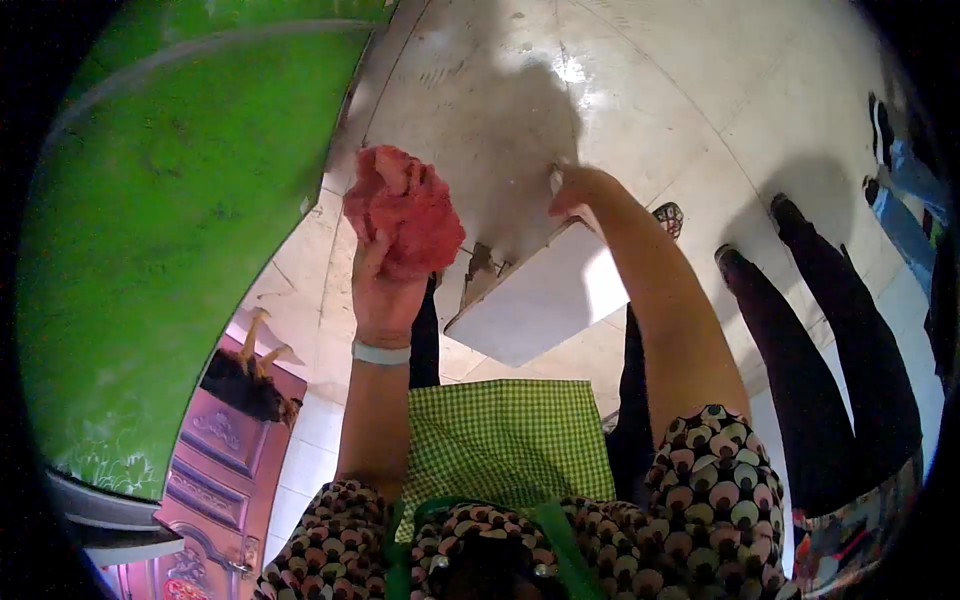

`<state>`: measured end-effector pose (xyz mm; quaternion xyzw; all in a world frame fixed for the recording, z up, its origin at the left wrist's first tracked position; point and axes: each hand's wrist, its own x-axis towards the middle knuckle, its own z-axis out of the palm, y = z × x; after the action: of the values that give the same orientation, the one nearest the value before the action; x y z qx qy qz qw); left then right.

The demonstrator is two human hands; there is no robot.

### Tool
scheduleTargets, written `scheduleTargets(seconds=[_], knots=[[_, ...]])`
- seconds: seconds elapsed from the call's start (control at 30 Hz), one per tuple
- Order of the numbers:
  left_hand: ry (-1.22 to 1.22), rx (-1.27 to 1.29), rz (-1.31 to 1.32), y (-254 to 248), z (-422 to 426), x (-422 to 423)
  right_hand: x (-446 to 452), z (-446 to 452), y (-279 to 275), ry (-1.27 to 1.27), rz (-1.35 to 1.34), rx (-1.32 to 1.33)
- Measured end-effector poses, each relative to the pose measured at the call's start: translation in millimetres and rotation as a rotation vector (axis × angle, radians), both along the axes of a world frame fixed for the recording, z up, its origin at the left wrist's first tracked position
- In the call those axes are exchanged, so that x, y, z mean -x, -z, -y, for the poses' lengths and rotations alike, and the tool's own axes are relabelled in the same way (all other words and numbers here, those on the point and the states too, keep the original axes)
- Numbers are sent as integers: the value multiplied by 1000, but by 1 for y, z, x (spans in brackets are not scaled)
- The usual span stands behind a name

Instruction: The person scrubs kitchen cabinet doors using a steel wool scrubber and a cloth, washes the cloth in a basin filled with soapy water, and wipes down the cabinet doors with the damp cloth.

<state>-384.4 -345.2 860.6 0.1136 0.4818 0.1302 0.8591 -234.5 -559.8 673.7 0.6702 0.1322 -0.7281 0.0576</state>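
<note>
My left hand (pixel 385 285) is raised with its fingers wrapped round a crumpled red cloth (pixel 405 215). Folds of the cloth cover most of those fingers. My right hand (pixel 577 190) reaches out by the upper corner of a white board (pixel 540 300) with a worn, chipped edge. Its fingers look curled, but what they hold, if anything, is hidden; whether it touches the board I cannot tell. The board lies tilted in front of my legs, below a green checked apron (pixel 510 430).
At left is a large green surface (pixel 190 200). A dark bird with yellow legs (pixel 248 385) is beside a pink carved door (pixel 225 450). Another person's dark-clad legs (pixel 840 330) stand at right, and jeans (pixel 905 215) show beyond. Pale tiles (pixel 680 80) cover the floor.
</note>
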Motion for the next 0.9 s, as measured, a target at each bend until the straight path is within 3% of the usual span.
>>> scheduleTargets(seconds=[0.03, 0.07, 0.13, 0.2, 0.23, 0.27, 0.3, 0.37, 0.4, 0.6, 0.83, 0.9], knots=[[-17, -1, -7, 3, 2, 4, 9, 6, -5, 183, -163, 338], [-21, 43, 22, 9, 4, 7, 16, 8, -5, 165, -166, 339], [-4, 100, -40, 16, 7, 3, 14, -4, -24, -697, -416, -44], [40, 88, -1, 25, 4, -4, 44, 60, 43, -970, -750, -197], [96, 77, 38, 29, 3, -11, 38, 49, 27, -1061, -913, -297], [97, 75, 51, 32, 1, -18, 32, 57, -7, -468, -210, 103], [112, 66, 55, 33, -2, -22, 32, 52, -26, -467, -191, 103], [132, 48, 82, 33, -7, -39, 23, 48, -47, -139, -181, 271], [153, -18, 97, 33, -10, -51, 25, 51, -46, -113, -185, 275], [178, -186, 213, 35, -23, -92, 78, 95, 6, -446, -363, 262], [128, -128, 214, 31, -26, -79, 176, 168, 33, -759, -749, 196], [112, -111, 195, 23, -33, -77, 186, 165, 10, 402, -160, 733]])
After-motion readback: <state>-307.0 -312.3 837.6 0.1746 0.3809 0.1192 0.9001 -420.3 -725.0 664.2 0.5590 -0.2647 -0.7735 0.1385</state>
